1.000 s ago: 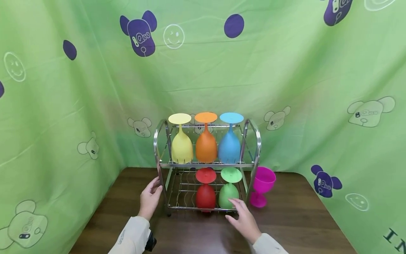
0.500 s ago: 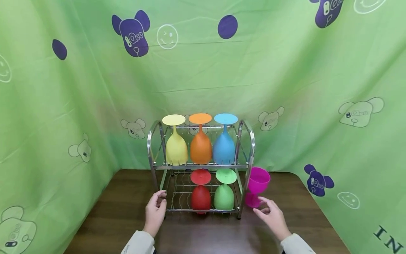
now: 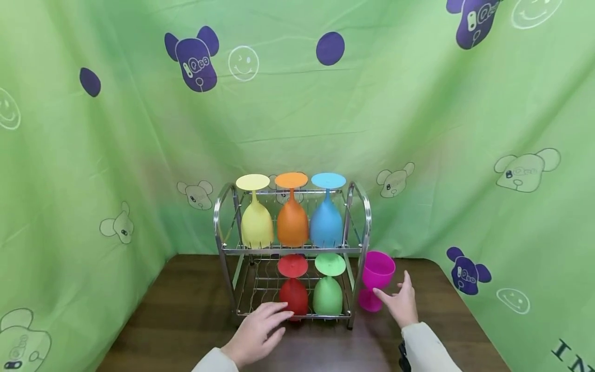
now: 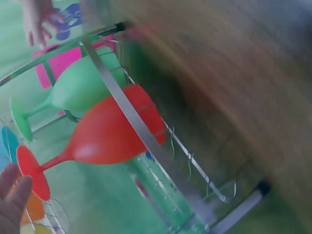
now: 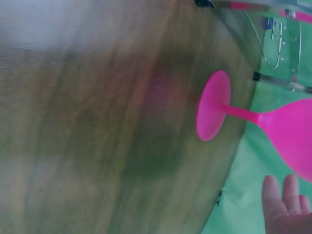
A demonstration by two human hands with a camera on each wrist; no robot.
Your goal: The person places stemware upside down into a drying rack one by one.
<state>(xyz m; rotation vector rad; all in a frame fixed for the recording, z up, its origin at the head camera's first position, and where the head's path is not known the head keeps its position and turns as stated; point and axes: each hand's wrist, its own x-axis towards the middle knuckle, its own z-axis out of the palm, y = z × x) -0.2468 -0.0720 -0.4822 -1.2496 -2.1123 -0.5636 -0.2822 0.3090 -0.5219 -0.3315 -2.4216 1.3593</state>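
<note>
A magenta wine glass [image 3: 378,269] stands upright on the table, just right of a two-tier metal rack [image 3: 297,250]. My right hand [image 3: 403,305] is beside its bowl, thumb and fingers spread apart; the right wrist view shows the fingertips close to the magenta bowl. In front of the lower tier reaches my left hand [image 3: 256,330], fingers extended, overlapping the lower edge of an upside-down red wine glass [image 3: 294,294]. Next to that is an inverted green wine glass [image 3: 328,297]. Both hands are without any object.
Upside-down on the upper tier are yellow [image 3: 257,225], orange [image 3: 293,225] and blue [image 3: 326,225] wine glasses. The rack stands on a brown wooden table [image 3: 186,315]. Green printed cloth [image 3: 288,119] surrounds the table at the back and sides.
My right hand has moved right, from before the green glass to beside the magenta one. My left hand has come from the rack's left side to in front of the red glass.
</note>
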